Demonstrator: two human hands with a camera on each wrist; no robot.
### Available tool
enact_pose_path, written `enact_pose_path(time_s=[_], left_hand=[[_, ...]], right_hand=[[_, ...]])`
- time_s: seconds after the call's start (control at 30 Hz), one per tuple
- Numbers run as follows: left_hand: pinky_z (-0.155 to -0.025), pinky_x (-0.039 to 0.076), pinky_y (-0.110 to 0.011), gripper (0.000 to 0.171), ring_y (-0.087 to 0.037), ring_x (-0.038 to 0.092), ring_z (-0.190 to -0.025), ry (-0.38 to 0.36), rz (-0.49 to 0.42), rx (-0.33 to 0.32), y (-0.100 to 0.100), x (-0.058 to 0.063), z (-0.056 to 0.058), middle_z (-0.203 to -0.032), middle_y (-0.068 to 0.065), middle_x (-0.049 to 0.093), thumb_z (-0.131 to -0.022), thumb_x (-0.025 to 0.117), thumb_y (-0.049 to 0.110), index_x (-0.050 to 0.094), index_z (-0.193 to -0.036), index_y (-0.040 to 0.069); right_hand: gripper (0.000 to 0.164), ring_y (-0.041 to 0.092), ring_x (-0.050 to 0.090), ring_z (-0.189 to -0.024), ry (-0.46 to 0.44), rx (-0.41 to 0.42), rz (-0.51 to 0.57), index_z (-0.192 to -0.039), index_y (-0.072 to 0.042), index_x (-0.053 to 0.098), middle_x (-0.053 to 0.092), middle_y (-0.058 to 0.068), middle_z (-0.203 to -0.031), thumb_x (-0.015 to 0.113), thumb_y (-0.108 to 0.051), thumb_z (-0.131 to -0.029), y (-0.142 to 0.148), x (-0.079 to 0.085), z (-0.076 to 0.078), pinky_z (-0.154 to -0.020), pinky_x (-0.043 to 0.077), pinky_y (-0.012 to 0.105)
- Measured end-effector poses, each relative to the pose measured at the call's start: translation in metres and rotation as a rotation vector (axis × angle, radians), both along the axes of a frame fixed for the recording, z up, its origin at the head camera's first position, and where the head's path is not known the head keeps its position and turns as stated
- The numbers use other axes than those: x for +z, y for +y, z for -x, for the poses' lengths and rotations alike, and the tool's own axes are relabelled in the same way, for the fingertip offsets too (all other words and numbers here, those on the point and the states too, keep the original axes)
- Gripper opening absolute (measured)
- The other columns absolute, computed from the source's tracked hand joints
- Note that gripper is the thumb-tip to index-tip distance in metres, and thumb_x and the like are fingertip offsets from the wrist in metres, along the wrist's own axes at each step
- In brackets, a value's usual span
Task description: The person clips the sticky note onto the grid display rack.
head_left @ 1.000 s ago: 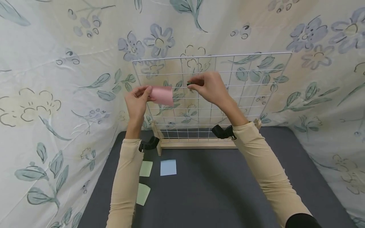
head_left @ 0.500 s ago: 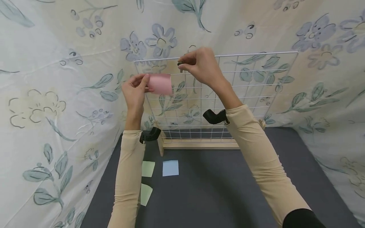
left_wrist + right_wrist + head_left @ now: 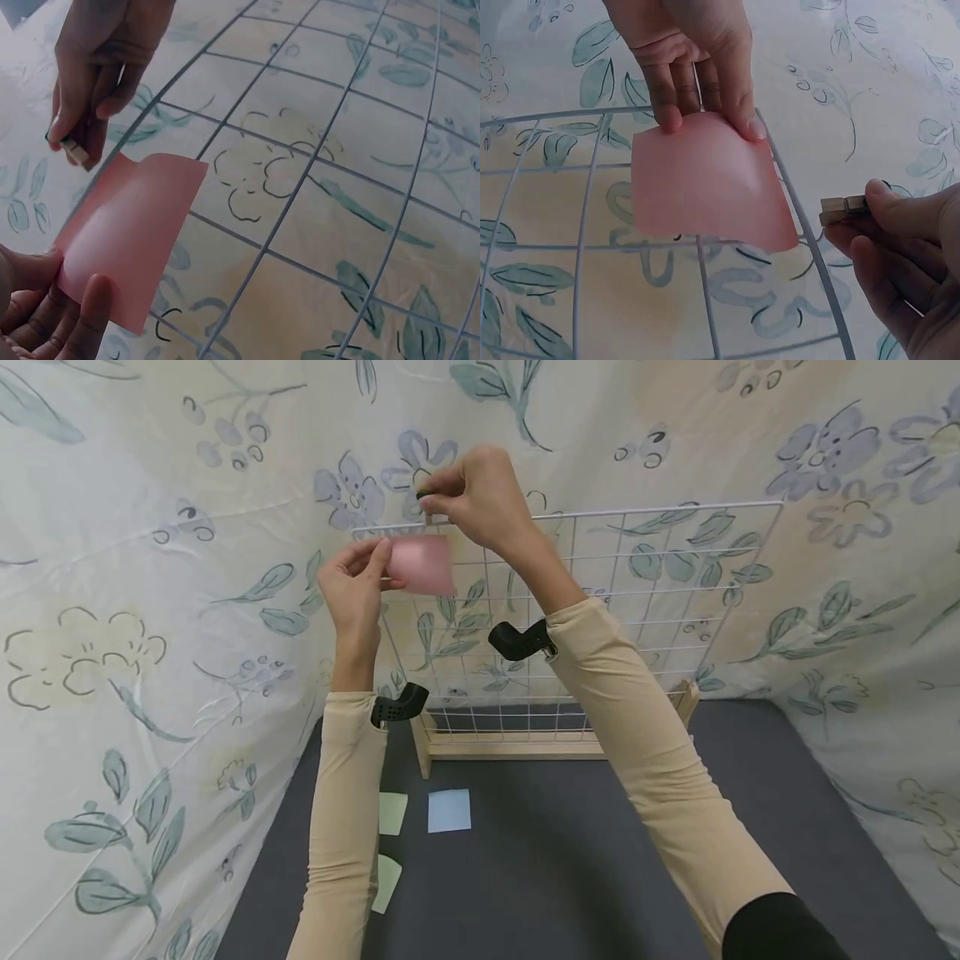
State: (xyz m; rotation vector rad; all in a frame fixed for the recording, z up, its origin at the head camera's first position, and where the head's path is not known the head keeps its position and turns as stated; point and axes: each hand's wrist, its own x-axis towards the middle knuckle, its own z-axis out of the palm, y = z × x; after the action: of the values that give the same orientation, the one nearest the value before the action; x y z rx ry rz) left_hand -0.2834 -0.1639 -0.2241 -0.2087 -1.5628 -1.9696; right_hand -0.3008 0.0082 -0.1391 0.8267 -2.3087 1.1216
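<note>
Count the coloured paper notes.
4: a pink note in the left hand; on the table, a blue note, plus two green notes partly behind the left sleeve. More may be hidden.

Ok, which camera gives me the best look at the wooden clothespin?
The right wrist view: the wooden clothespin looks largest there, its front end sticking out clear of the right hand. The left wrist view shows it smaller, partly covered by that hand; in the head view it is tiny and mostly hidden.
</note>
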Motion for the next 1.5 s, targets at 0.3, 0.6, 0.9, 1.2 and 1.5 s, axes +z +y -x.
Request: enact_pose_path(time_s=[0.3, 0.6, 0.9, 1.2, 1.5], left_hand=[[-0.052, 0.06, -0.025, 0.02, -0.018, 0.066, -0.06, -0.003, 0.012, 0.004, 0.002, 0.0, -0.002, -0.085, -0.013, 0.07, -0.086, 0.076, 0.012, 0.073, -0.095, -0.006], [-0.053, 0.061, -0.025, 0.02, -0.019, 0.067, -0.06, 0.014, -0.003, -0.011, 0.004, 0.003, -0.003, -0.084, -0.015, 0.07, -0.086, 0.075, 0.01, 0.073, -0.096, -0.008], [-0.053, 0.06, -0.024, 0.02, -0.019, 0.068, -0.062, 0.007, 0.009, -0.003, 0.0, 0.002, -0.007, -0.085, -0.013, 0.071, -0.085, 0.076, 0.009, 0.073, -0.098, -0.006], [-0.056, 0.061, -0.025, 0.02, -0.017, 0.068, -0.063, -0.07, 0.035, -0.038, -0.013, -0.015, -0.015, -0.082, -0.009, 0.072, -0.087, 0.075, 0.006, 0.072, -0.102, -0.006], [-0.066, 0.063, -0.027, 0.028, -0.018, 0.071, -0.067, -0.129, 0.043, -0.099, -0.02, -0.042, -0.028, -0.085, -0.008, 0.073, -0.088, 0.074, 0.011, 0.07, -0.107, -0.008]], right_hand=[[0.014, 0.012, 0.071, -0.085, -0.068, 0.023, -0.041, -0.102, -0.002, 0.077, 0.075, 0.009, -0.099, 0.072, -0.007, -0.09, -0.011, -0.005, 0.006, -0.073, 0.057, 0.017], [0.017, 0.011, 0.07, -0.091, -0.069, 0.001, -0.111, -0.105, -0.006, 0.077, 0.075, 0.005, -0.102, 0.072, -0.015, -0.091, -0.009, -0.004, 0.005, -0.076, 0.056, 0.017], [0.029, 0.011, 0.069, -0.098, -0.121, 0.051, -0.04, -0.118, -0.003, 0.071, 0.072, 0.007, -0.112, 0.071, -0.014, -0.091, -0.001, -0.005, -0.005, -0.078, 0.058, 0.019], [0.025, 0.011, 0.07, -0.084, -0.096, 0.073, 0.104, -0.115, -0.005, 0.073, 0.073, 0.006, -0.107, 0.07, -0.015, -0.092, 0.028, -0.02, -0.017, -0.068, 0.059, 0.023], [0.021, 0.014, 0.069, -0.078, -0.187, 0.069, 0.149, -0.109, -0.002, 0.075, 0.074, 0.012, -0.102, 0.071, -0.014, -0.092, 0.059, -0.055, -0.026, -0.066, 0.058, 0.022]])
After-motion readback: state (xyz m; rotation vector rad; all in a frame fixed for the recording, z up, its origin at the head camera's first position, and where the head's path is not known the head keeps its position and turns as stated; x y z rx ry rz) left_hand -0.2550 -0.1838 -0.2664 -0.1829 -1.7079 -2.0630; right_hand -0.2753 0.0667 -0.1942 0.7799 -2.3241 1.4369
